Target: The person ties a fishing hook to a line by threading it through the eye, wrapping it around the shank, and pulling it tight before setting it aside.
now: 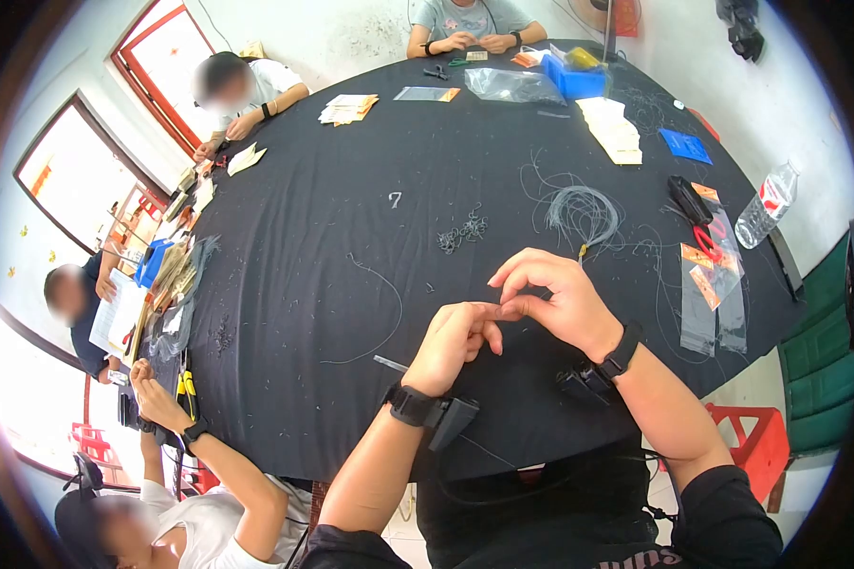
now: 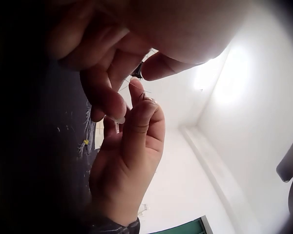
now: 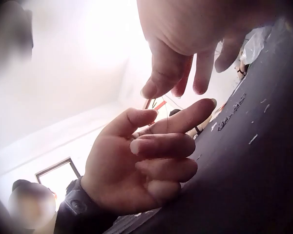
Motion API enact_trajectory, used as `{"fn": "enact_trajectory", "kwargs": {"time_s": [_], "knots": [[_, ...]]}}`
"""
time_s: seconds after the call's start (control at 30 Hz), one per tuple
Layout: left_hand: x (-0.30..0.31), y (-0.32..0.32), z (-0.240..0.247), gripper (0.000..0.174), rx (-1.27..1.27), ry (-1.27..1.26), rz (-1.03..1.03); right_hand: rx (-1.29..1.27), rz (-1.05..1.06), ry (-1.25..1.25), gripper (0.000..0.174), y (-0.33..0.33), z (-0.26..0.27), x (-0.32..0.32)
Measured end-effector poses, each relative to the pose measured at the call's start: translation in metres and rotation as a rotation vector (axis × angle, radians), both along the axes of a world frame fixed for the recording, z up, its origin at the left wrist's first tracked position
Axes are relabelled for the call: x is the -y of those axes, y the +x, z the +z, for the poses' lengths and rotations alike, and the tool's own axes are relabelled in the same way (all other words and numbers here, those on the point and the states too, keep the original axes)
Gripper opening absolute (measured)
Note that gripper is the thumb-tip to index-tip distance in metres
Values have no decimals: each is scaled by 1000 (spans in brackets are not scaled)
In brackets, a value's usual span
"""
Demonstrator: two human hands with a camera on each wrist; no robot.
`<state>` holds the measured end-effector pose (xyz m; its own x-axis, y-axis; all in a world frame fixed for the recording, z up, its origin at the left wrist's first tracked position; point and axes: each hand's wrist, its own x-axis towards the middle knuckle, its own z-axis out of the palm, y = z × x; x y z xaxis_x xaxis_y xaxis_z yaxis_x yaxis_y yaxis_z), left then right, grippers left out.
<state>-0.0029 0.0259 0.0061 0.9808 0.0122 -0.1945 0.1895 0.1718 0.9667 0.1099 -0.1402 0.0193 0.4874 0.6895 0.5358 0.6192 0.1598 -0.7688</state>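
Observation:
My right hand (image 1: 565,294) pinches a small dark fish hook (image 2: 142,96) between thumb and forefinger; its bent tip shows above the thumb in the left wrist view. Close beside it, my left hand (image 1: 455,343) has its forefinger stretched toward the right fingertips and its other fingers curled. A thin, clear fishing line (image 2: 132,86) runs between the two hands; most of it is hidden by the fingers. Beyond the hands, a pile of dark hooks (image 1: 463,230) lies on the black cloth, with a coil of fishing line (image 1: 579,216) to its right.
A loose strand (image 1: 399,308) curves left of my hands. At right lie red-handled scissors (image 1: 704,239), plastic packets (image 1: 700,318) and a water bottle (image 1: 767,206). A blue box (image 1: 576,81) and paper cards (image 1: 612,131) sit farther back. Other people sit around the table.

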Motion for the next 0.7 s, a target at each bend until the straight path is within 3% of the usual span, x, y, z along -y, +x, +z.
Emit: {"fn": "enact_trajectory", "kwargs": {"time_s": [0.7], "knots": [[4,-1,3,42,28,39,17,45,63,62,12,-2,2,-1]]}}
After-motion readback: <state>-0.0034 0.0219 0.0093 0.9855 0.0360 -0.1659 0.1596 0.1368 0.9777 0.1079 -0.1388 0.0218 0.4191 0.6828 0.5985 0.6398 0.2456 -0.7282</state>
